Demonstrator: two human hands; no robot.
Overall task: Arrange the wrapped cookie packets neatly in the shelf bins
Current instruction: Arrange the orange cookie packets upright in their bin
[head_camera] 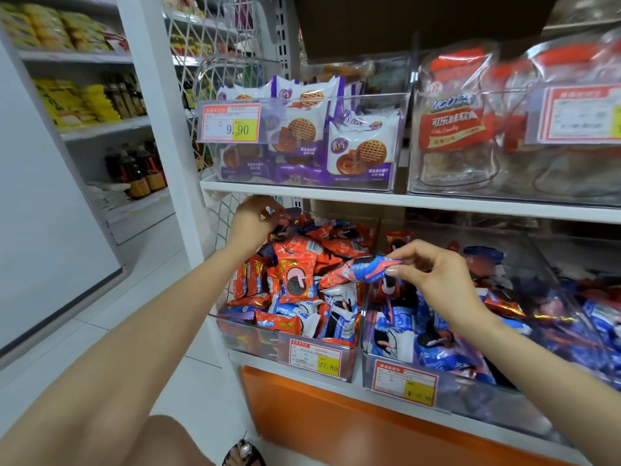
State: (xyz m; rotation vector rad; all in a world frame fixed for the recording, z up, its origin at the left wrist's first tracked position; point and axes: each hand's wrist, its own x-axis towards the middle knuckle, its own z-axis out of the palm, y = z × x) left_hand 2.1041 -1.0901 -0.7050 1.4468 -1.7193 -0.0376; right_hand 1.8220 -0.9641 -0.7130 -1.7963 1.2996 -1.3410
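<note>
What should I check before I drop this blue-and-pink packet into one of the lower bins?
1. Right hand grip on blue-and-pink packet: ok, pinched at one end.
2. Packet over one bin: not ok, it hangs where lower left bin and lower right bin meet.
3. Left bin sorted: not ok, blue packets lie among orange packets.
4. Left hand free: not ok, it holds a small packet at the back.
5. Room in the right bin: cannot tell.
</note>
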